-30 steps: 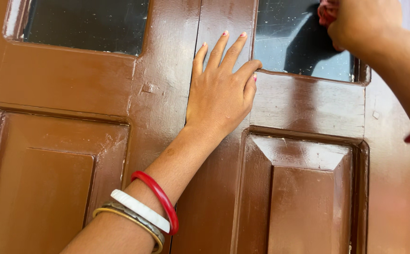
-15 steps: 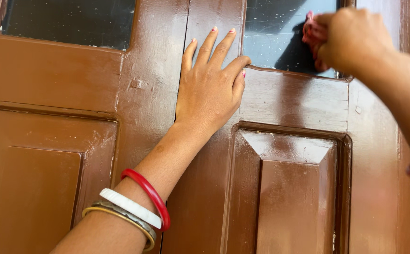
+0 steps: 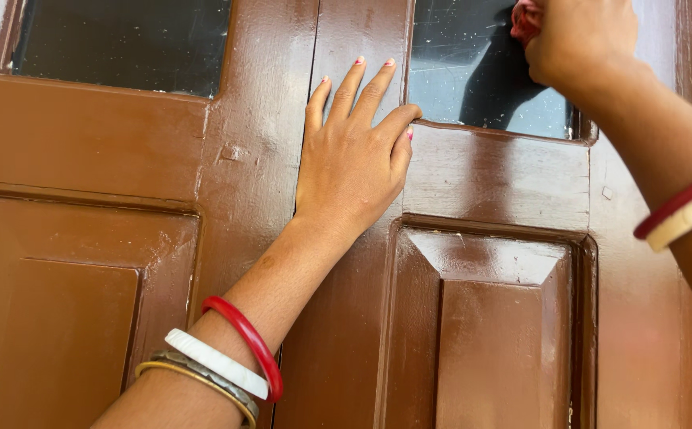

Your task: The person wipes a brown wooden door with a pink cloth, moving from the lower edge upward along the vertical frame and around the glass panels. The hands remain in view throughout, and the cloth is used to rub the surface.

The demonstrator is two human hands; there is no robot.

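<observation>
Glossy brown-painted wooden double doors (image 3: 513, 179) fill the whole view, each leaf with a raised rectangular panel below and a dark pane above. Down the middle runs the narrow seam where the 2 leaves meet. On the right leaf, the dark glass pane flecked with pale specks (image 3: 457, 71) sits in its brown frame near the top edge; a matching dark glass pane on the left leaf (image 3: 123, 44) lies well apart from both hands. The left hand (image 3: 354, 159) lies flat and open against the wood right beside the seam, holding nothing, its fingers (image 3: 370, 87) spread upward with pink-painted nails and the thumb tip touching the lower left corner of the right pane's frame. On that forearm sit 4 bangles close together: a red bangle (image 3: 251, 342), a white bangle (image 3: 215, 363), and a dark grey one next to a thin gold one (image 3: 203, 381) nearest the elbow. The right hand (image 3: 580, 40) is closed into a fist around a small red cloth (image 3: 525, 20), pressing it against the upper right part of the speckled pane; only a bunched edge of the cloth shows past the knuckles. A red and cream bangle pair (image 3: 684, 208) circles the right wrist at the frame's right side.
</observation>
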